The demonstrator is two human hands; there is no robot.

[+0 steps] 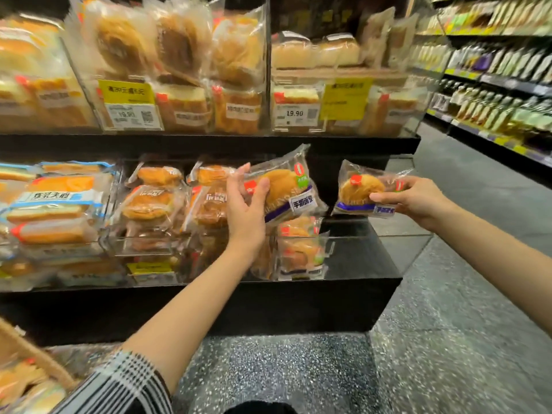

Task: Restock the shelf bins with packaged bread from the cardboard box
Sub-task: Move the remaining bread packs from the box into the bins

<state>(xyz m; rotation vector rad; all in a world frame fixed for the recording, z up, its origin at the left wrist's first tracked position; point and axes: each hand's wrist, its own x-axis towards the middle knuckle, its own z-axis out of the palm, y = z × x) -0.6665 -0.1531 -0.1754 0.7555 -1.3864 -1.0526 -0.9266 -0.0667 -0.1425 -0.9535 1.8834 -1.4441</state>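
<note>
Holding one bread packet (283, 189) in the left hand (245, 204) above the clear bin (325, 249), the right hand (418, 198) pinches another packet (364, 194) beside it; that loose pinch could let it drop.

From my remote view, yellow promotion tags (126, 91) and (346, 98) hang on the upper shelf front, each beside a white price label (133, 116), (295, 114); the right label reads 19.90. A third yellow tag (149, 268), too blurred to read, sits low on the lower tier. The floor (448, 339) is speckled grey terrazzo, with a paler grey strip running down the aisle at right. Across that aisle I see a second shelving unit (501, 94) holding rows of bottles (490, 110) and packets (513, 59), blurred, with small yellow tags along its shelf edges.
</note>
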